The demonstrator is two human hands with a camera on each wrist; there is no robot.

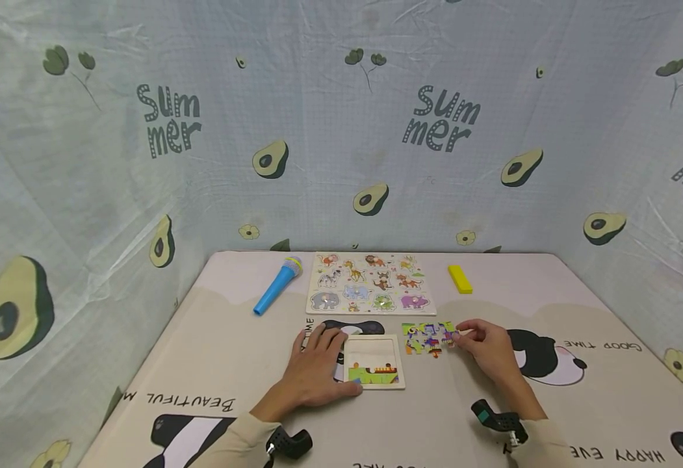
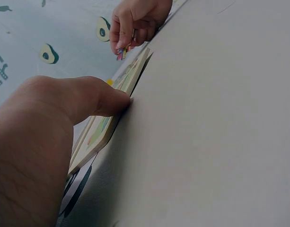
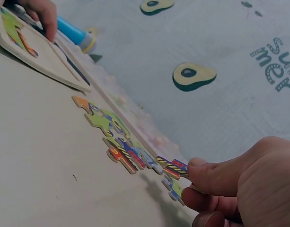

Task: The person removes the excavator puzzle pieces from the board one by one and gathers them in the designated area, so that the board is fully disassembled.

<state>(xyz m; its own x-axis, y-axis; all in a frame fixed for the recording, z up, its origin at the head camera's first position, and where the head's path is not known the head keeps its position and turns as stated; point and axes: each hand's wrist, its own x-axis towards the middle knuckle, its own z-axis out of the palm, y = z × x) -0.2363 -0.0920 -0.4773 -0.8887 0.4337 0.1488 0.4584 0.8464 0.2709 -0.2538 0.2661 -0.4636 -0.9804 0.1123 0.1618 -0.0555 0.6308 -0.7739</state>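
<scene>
My left hand (image 1: 316, 372) holds a small square wooden puzzle tray (image 1: 372, 348), its thumb at the near edge and its fingers by the far left corner. Assembled pieces (image 1: 373, 376) fill the tray's near part; the rest of its bed is bare. My right hand (image 1: 489, 346) pinches a jigsaw piece (image 3: 171, 165) with yellow-black stripes between thumb and fingers. It hovers at the right end of a cluster of loose, colourful jigsaw pieces (image 1: 420, 339) lying beside the tray. In the left wrist view the thumb (image 2: 107, 97) presses the tray's edge.
Behind the tray lies a large animal puzzle board (image 1: 370, 283). A blue toy microphone (image 1: 275, 287) is at its left, and a yellow block (image 1: 460, 279) at its right. Patterned cloth walls (image 1: 329, 130) enclose the table on the back and sides.
</scene>
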